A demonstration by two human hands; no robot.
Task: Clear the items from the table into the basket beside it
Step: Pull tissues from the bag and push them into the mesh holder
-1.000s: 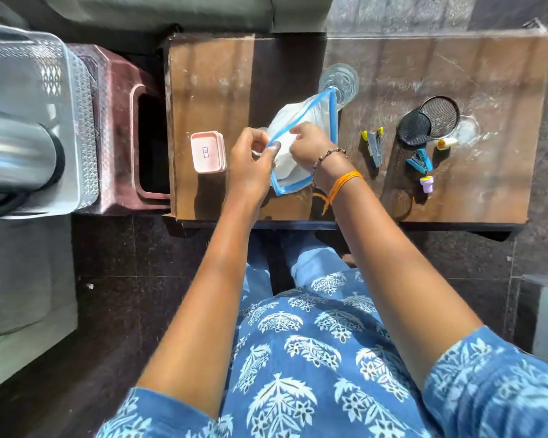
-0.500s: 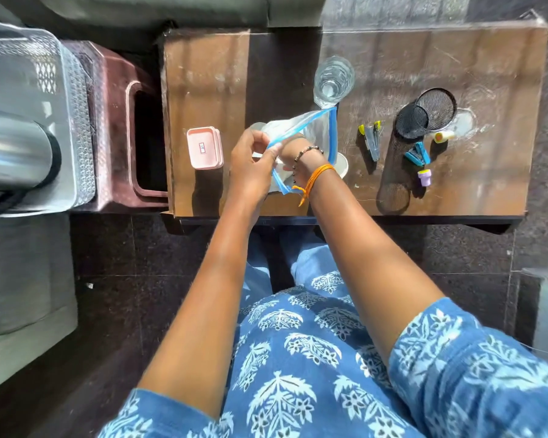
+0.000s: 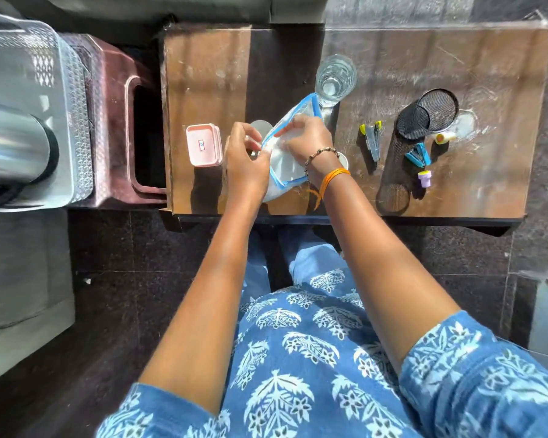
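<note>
Both hands grasp one clear, blue-edged plastic pouch [image 3: 285,159] above the brown wooden table [image 3: 203,74]: left hand [image 3: 246,165] pinches its left edge, right hand [image 3: 307,140] its top. The translucent basket [image 3: 73,121] stands at left.

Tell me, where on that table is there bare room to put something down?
The far left corner of the table, beyond the pink box, is bare. So is the right end, past the mesh cup. The middle is crowded: both hands work the pouch beside the glass, with small items clustered around the mesh cup.
</note>
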